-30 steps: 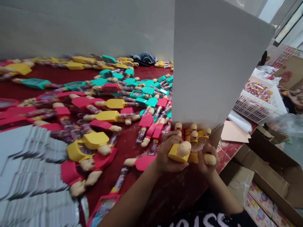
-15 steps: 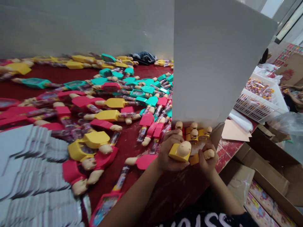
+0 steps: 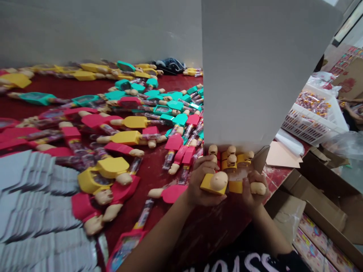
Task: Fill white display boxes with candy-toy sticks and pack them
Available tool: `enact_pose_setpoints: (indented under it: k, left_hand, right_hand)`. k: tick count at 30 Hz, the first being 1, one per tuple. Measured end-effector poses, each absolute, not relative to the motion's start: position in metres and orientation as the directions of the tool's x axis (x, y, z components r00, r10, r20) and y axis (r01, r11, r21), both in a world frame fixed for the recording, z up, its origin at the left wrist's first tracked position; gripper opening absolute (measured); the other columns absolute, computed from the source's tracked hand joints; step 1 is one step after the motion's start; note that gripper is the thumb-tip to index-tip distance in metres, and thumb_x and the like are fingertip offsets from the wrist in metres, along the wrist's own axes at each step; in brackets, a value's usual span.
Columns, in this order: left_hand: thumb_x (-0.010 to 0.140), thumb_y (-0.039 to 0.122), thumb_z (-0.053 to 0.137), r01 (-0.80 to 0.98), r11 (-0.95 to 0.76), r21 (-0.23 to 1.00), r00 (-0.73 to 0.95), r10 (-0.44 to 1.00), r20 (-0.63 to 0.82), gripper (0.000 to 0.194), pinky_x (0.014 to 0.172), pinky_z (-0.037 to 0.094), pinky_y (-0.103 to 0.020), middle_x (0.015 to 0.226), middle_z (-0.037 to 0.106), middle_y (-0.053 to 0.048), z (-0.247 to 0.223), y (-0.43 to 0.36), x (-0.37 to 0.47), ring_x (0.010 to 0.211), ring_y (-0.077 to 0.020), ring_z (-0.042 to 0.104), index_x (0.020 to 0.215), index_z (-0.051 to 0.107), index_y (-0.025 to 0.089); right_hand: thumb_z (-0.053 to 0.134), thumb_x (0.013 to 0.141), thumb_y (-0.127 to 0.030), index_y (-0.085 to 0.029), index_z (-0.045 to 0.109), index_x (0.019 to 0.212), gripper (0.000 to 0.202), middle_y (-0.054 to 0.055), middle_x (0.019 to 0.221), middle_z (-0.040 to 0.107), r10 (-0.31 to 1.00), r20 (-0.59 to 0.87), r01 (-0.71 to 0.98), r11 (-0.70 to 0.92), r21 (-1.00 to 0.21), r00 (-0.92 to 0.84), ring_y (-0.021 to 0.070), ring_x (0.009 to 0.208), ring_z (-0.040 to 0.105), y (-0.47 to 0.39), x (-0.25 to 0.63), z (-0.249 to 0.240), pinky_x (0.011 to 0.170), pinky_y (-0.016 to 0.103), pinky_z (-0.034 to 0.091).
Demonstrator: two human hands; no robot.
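Observation:
My left hand [image 3: 194, 185] is wrapped round a yellow toy [image 3: 206, 183] whose round, skin-coloured head end faces me. A second toy [image 3: 258, 188] is gripped in my right hand [image 3: 252, 198]; its pale head end sticks out between thumb and fingers, and a yellow part [image 3: 235, 186] shows left of the thumb. Both hands are at the near side of an open carton [image 3: 261, 160], whose tall grey panel [image 3: 255, 75] stands up behind. Inside, several toys stand with pale heads upward, some with yellow bodies [image 3: 228, 165]. My left fingers partly cover the carton's left side.
Many pink, yellow and green toys [image 3: 136, 122] lie across the red table [image 3: 159, 160]. Stacked grey cards [image 3: 36, 204] are at near left. A white basket [image 3: 309, 126] of small wrapped pieces stands at right, above an open cardboard box [image 3: 326, 196]. Another person's arm [image 3: 351, 111] shows at far right.
My right hand has moved slightly right with its toy, showing more of the yellow part beside the thumb. My left hand keeps its toy in nearly the same place. The view has shifted a little.

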State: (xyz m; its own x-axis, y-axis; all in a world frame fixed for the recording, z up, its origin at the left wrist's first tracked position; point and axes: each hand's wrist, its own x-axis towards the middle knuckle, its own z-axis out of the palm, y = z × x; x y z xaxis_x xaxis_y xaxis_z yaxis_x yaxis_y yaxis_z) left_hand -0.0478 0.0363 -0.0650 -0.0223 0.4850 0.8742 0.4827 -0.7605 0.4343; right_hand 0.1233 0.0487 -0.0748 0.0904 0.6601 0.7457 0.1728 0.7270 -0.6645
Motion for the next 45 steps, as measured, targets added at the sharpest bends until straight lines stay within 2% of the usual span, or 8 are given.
enact_pose_setpoints:
  k: [9,19,24,30,35,37,41,45]
  left_hand:
    - [0.074,0.056,0.065,0.478,-0.762,0.437,-0.018,0.49,0.872,0.042,0.082,0.052,-0.045,0.081,0.057,-0.004,-0.064,0.036,-0.048,0.087,-0.0245,0.058,0.088,0.047,0.021]
    - [0.073,0.057,0.066,0.494,-0.767,0.411,-0.024,0.46,0.888,0.044,0.087,0.05,-0.044,0.082,0.057,-0.004,-0.068,0.038,-0.047,0.089,-0.0244,0.059,0.09,0.05,0.02]
    - [0.075,0.054,0.064,0.486,-0.774,0.406,-0.007,0.461,0.888,0.04,0.09,0.049,-0.045,0.082,0.058,-0.002,-0.064,0.037,-0.046,0.08,-0.021,0.06,0.089,0.05,0.019]
    - [0.076,0.056,0.063,0.52,-0.754,0.402,-0.003,0.469,0.883,0.042,0.089,0.05,-0.043,0.083,0.059,-0.005,-0.064,0.035,-0.047,0.102,-0.0266,0.056,0.092,0.052,0.018]
    - [0.077,0.055,0.063,0.524,-0.754,0.396,0.005,0.467,0.884,0.041,0.091,0.049,-0.045,0.083,0.059,-0.003,-0.064,0.035,-0.048,0.084,-0.022,0.06,0.091,0.05,0.019]
    - [0.077,0.056,0.062,0.524,-0.751,0.402,-0.003,0.47,0.883,0.042,0.09,0.049,-0.045,0.084,0.059,-0.004,-0.065,0.035,-0.047,0.088,-0.0233,0.06,0.091,0.05,0.019]
    - [0.077,0.055,0.064,0.508,-0.76,0.405,-0.016,0.462,0.887,0.042,0.089,0.049,-0.045,0.085,0.058,-0.005,-0.067,0.036,-0.047,0.098,-0.0263,0.057,0.092,0.049,0.019]
    - [0.077,0.056,0.063,0.505,-0.757,0.415,-0.024,0.469,0.883,0.042,0.087,0.049,-0.046,0.084,0.058,-0.005,-0.067,0.036,-0.047,0.092,-0.0252,0.058,0.09,0.048,0.019]
  right_hand:
    - [0.055,0.083,-0.01,-0.021,0.043,0.073,0.019,-0.006,0.063,0.041,0.663,0.734,0.305,0.677,-0.67,0.143,0.0094,0.052,0.042,0.062,0.121,-0.068,0.049,0.023,0.037]
    - [0.051,0.078,-0.013,-0.022,0.043,0.07,0.014,-0.005,0.06,0.047,0.621,0.777,0.454,0.724,-0.52,-0.101,0.0117,0.052,0.046,0.064,0.093,-0.052,0.05,0.024,0.038]
    - [0.051,0.079,-0.015,-0.022,0.042,0.072,0.013,-0.003,0.062,0.049,0.609,0.788,0.447,0.731,-0.515,-0.089,0.0128,0.054,0.048,0.067,0.088,-0.055,0.052,0.025,0.04]
    - [0.051,0.077,-0.016,-0.022,0.04,0.07,0.014,-0.005,0.059,0.045,0.637,0.755,0.413,0.735,-0.537,-0.152,0.0112,0.05,0.043,0.068,0.095,-0.052,0.049,0.024,0.037]
    - [0.051,0.075,-0.015,-0.022,0.041,0.07,0.013,-0.005,0.059,0.047,0.576,0.736,0.226,0.817,-0.53,-0.357,0.0104,0.05,0.045,0.069,0.108,-0.045,0.05,0.022,0.037]
    - [0.051,0.075,-0.016,-0.022,0.042,0.069,0.013,-0.005,0.059,0.048,0.595,0.731,0.241,0.803,-0.544,-0.334,0.0105,0.051,0.047,0.07,0.111,-0.046,0.05,0.022,0.038]
    - [0.052,0.076,-0.019,-0.022,0.042,0.068,0.014,-0.006,0.058,0.047,0.73,0.678,0.409,0.646,-0.644,-0.086,0.0106,0.049,0.045,0.078,0.109,-0.053,0.05,0.023,0.038]
    - [0.052,0.081,-0.024,-0.022,0.044,0.07,0.015,-0.005,0.059,0.047,0.752,0.659,0.49,0.573,-0.657,0.004,0.0122,0.05,0.046,0.08,0.104,-0.063,0.05,0.024,0.038]
